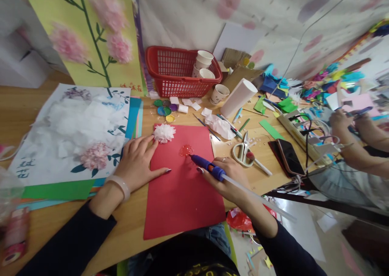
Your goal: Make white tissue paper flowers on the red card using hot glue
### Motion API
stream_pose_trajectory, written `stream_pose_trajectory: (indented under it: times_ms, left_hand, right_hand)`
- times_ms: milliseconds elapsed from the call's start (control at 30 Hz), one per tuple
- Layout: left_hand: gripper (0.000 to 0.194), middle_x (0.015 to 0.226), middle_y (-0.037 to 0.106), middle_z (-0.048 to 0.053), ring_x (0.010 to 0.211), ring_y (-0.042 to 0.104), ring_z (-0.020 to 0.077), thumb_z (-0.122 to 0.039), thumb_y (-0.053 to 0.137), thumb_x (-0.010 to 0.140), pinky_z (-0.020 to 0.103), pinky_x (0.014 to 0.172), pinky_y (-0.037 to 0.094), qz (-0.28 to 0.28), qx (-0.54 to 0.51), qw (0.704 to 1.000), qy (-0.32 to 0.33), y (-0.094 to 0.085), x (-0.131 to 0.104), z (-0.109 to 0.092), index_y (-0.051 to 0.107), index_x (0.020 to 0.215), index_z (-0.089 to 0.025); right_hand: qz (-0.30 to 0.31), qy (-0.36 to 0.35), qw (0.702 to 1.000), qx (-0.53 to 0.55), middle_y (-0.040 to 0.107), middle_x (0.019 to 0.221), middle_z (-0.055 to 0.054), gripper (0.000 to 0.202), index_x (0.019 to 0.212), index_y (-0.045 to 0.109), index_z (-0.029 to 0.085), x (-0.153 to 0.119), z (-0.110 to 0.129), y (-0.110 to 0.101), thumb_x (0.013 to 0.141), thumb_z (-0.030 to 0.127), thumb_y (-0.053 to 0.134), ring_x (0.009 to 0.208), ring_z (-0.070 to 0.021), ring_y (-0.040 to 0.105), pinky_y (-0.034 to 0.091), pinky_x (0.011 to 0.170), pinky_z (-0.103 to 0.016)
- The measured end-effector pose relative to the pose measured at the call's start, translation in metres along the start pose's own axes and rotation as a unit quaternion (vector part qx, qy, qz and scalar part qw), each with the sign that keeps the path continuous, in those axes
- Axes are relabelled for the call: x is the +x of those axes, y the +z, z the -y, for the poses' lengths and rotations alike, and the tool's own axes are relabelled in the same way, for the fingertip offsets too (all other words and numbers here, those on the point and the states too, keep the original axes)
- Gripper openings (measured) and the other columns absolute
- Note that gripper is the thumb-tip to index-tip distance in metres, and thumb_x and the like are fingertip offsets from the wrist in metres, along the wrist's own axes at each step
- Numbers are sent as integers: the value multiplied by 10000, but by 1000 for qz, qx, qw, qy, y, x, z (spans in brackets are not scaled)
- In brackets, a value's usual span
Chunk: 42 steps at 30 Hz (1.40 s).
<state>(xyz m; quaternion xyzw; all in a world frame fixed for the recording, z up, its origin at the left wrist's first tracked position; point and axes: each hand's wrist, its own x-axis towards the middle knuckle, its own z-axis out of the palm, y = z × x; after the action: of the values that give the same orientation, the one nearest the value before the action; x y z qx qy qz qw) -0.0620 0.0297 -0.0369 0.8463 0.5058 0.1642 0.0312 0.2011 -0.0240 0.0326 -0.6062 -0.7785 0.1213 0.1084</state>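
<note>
A sheet of red paper (182, 195) lies on the wooden table before me. My right hand (231, 176) is closed around a blue glue gun (206, 164), and a long clear glue stick runs out of its back end. The gun's tip points at a glossy patch of glue (186, 150) on the red paper. My left hand (136, 162) rests flat at the sheet's left edge, thumb stretched out over the paper. Its fingertips are beside a white paper flower (164, 133) near the top left corner; whether they touch it I cannot tell.
Left lies a flower picture (36, 146) with white fluffy paper on it. A red basket (182, 87) with paper cups stands behind, near a white roll (240, 97). Scissors (243, 150), a phone (290, 156) and a power strip (300, 138) lie right. Another person's hands (342, 120) are beyond.
</note>
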Motion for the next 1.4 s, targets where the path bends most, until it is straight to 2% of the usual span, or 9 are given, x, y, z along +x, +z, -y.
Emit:
stream_pose_trajectory:
  times_ms: [267, 367, 533, 900, 1033, 1400]
  left_hand:
    - [871, 1358, 519, 237, 1263, 416, 396, -729, 531, 770, 516, 1059, 280, 2, 12, 1000, 4, 1, 0, -1, 535, 1317, -52]
    - [861, 1362, 516, 233, 1271, 412, 394, -724, 553, 760, 506, 1068, 274, 2, 15, 1000, 3, 2, 0, 0, 546, 1306, -58]
    - [857, 1370, 511, 226, 1274, 411, 390, -727, 567, 748, 504, 1076, 270, 3, 21, 1000, 3, 3, -1, 0, 553, 1297, -70]
    - [855, 1361, 522, 220, 1264, 415, 393, -720, 587, 737, 517, 1067, 282, -1, 18, 1000, 2, 3, -1, 0, 561, 1288, -67]
    - [850, 1361, 523, 219, 1262, 418, 391, -714, 597, 735, 515, 1069, 277, -4, 23, 1000, 2, 3, 0, 0, 564, 1285, -67]
    - [846, 1379, 506, 222, 1291, 398, 393, -702, 606, 731, 512, 1083, 263, 11, 4, 1000, -9, 1, 1, -2, 548, 1301, -78]
  right_hand:
    - [-11, -4, 1000, 14, 523, 581, -15, 447, 582, 497, 199, -2, 0, 2, 913, 499, 478, 530, -133, 464, 330, 568, -285]
    - [-24, 2, 1000, 14, 518, 573, -10, 451, 575, 484, 202, -2, 0, 2, 912, 503, 488, 529, -130, 459, 331, 570, -284]
    - [7, 6, 999, 33, 553, 592, -20, 434, 590, 504, 199, -1, 0, 4, 910, 492, 490, 541, -134, 483, 348, 579, -281]
    - [13, 13, 999, 43, 546, 595, -24, 421, 598, 508, 199, -1, 3, 6, 898, 494, 487, 557, -145, 486, 352, 603, -292]
    - [6, 39, 998, 54, 552, 596, -27, 425, 586, 497, 201, 3, 7, 7, 887, 500, 500, 547, -141, 483, 330, 569, -282]
    - [-18, 48, 998, 49, 517, 511, -7, 436, 572, 502, 210, 11, 13, 8, 879, 520, 512, 465, -131, 456, 278, 480, -265]
